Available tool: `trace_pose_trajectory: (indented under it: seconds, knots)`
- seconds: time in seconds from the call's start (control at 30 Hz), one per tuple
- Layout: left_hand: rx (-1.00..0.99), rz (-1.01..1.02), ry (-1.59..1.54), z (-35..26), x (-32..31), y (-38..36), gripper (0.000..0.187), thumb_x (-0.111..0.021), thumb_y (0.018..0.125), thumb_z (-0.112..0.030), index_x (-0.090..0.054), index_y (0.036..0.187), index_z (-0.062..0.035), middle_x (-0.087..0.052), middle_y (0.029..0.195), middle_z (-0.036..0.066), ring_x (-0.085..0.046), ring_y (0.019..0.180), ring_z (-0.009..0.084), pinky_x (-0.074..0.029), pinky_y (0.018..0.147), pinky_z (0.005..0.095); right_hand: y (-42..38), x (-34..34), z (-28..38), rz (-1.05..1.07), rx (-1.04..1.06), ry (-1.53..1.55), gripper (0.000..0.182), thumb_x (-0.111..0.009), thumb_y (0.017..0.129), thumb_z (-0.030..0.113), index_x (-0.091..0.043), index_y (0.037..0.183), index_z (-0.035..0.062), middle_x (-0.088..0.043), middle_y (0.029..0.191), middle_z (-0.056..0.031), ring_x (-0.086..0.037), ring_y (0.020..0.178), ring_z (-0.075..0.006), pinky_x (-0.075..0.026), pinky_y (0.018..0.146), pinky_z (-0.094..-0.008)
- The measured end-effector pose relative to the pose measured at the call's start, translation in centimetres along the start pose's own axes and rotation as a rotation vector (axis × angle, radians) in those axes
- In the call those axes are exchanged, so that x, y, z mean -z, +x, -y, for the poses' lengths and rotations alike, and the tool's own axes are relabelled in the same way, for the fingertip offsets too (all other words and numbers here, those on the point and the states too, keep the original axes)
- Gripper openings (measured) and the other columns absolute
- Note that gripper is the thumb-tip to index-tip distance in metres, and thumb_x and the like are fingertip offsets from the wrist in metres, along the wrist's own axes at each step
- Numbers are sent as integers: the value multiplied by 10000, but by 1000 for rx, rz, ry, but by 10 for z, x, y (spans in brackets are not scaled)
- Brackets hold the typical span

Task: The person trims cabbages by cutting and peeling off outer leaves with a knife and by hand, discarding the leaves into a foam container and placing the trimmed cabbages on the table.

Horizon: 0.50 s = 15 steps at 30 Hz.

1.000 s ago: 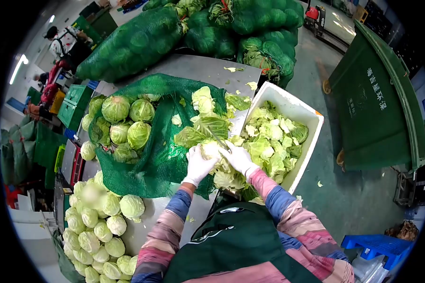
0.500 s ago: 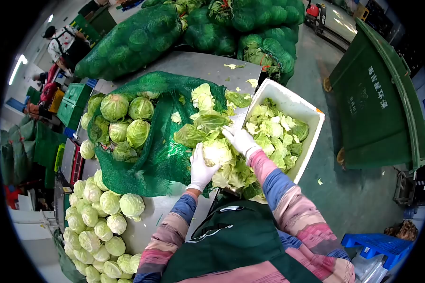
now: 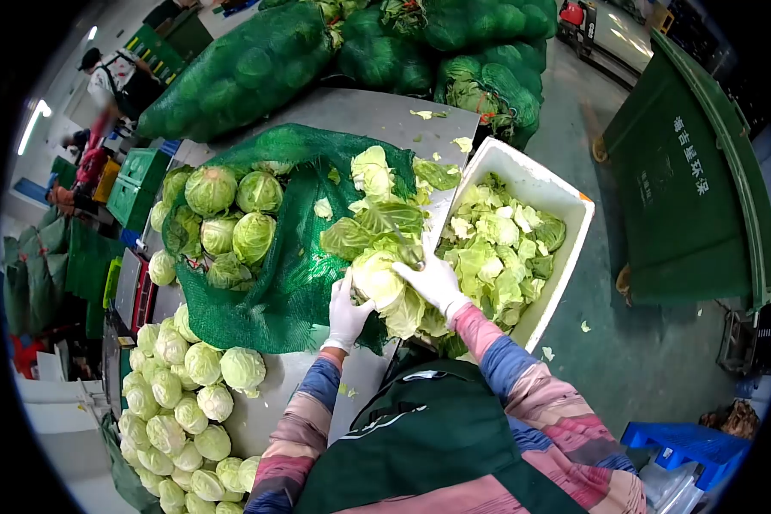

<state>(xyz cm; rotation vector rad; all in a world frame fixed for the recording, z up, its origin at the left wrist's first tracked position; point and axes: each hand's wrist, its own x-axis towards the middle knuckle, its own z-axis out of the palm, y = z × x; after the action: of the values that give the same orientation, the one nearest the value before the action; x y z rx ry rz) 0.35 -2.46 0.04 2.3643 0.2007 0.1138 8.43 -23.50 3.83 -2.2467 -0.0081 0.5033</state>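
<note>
Both my hands wear white gloves. My left hand (image 3: pixel 348 313) is wrapped round the lower left side of a pale cabbage (image 3: pixel 377 276). On its right side lies my right hand (image 3: pixel 433 279), fingers spread over the leaves. Loose outer leaves (image 3: pixel 351 236) lie just beyond the cabbage, and more hang beneath it. To the left, a green mesh bag (image 3: pixel 274 317) lies open with several whole cabbages (image 3: pixel 211 191) inside. Right of my hands, a white foam box (image 3: pixel 565 257) holds torn leaves (image 3: pixel 497 248).
Trimmed cabbages (image 3: pixel 167 390) are piled at the lower left of the grey table (image 3: pixel 295 385). Full mesh sacks (image 3: pixel 248 73) lie along the far side. A green bin (image 3: pixel 685 180) stands at right, a blue pallet (image 3: pixel 685 447) below it. A person (image 3: pixel 116 81) is at the upper left.
My right hand has moved down and left, its fingers now on the cabbage. The cabbage has turned and shifted slightly left, and my left hand has moved a little left with it.
</note>
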Motion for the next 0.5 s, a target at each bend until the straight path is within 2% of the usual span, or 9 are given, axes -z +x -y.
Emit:
trace_pose_trajectory:
  seconds: [0.03, 0.13, 0.17, 0.23, 0.27, 0.3, 0.37, 0.47, 0.5]
  knots:
    - [-33, -22, 18, -1, -1, 0, 891, -829, 650, -194, -410, 1410, 7, -523, 1161, 185, -557, 1053, 314, -470, 924, 361, -6, 5, 15, 33, -48, -34, 1023, -607, 778, 660, -243, 1503, 37, -668, 1044, -250, -658, 936, -382, -510, 816, -413]
    - [-32, -44, 66, -4, -7, 0, 890, -835, 645, -205, -421, 1402, 12, -526, 1154, 185, -559, 1042, 320, -475, 916, 362, 15, -15, 1, -41, -47, 39, 931, -644, 782, 591, -339, 1454, 25, -671, 1061, -234, -657, 959, -370, -511, 833, -417]
    - [-34, -42, 67, -3, -7, 1, 890, -835, 645, -205, -421, 1402, 12, -526, 1154, 185, -559, 1042, 320, -475, 916, 362, 27, -27, -12, -121, -11, 91, 805, -691, 781, 486, -430, 1392, 31, -674, 1075, -217, -657, 974, -358, -512, 848, -419]
    - [-64, -41, 61, -1, -5, 6, 834, -825, 670, -169, -446, 1389, 18, -552, 1140, 160, -610, 935, 243, -512, 849, 324, 37, -25, -18, -95, 26, 165, 747, -705, 784, 432, -459, 1357, 21, -678, 1031, -228, -660, 953, -368, -515, 832, -424]
    - [-65, -43, 61, 0, -2, 8, 834, -825, 670, -169, -446, 1389, 18, -552, 1140, 160, -610, 935, 243, -512, 849, 324, 40, -24, -21, -71, 65, 237, 688, -719, 786, 377, -489, 1321, 10, -682, 987, -240, -662, 931, -378, -518, 815, -430]
    - [-6, 25, -7, 1, 3, 11, 846, -835, 673, -191, -441, 1391, 18, -555, 1128, 159, -612, 912, 236, -516, 833, 328, 36, -20, -15, -124, 79, 68, 620, -711, 780, 300, -504, 1290, 13, -684, 981, -230, -663, 931, -377, -518, 816, -434]
    - [32, 87, -79, 5, 7, 14, 877, -849, 686, -224, -420, 1422, -19, -574, 1118, 147, -618, 826, 192, -530, 774, 308, 41, -22, -17, -109, 27, 74, 639, -711, 770, 298, -496, 1310, 30, -680, 1008, -232, -659, 943, -375, -518, 830, -436]
    - [42, 85, -97, 0, 11, 20, 899, -847, 695, -196, -388, 1459, -73, -595, 1150, 152, -632, 828, 186, -536, 770, 295, 51, -33, -34, -169, 27, 83, 648, -702, 764, 284, -488, 1329, 51, -677, 1012, -238, -658, 948, -376, -517, 836, -443]
    - [108, 106, -210, 2, 13, 23, 899, -840, 705, -172, -375, 1470, -96, -607, 1155, 154, -639, 829, 177, -538, 772, 296, 51, -31, -34, -137, 1, 62, 642, -701, 771, 286, -488, 1329, 52, -677, 1010, -240, -658, 946, -378, -516, 835, -444]
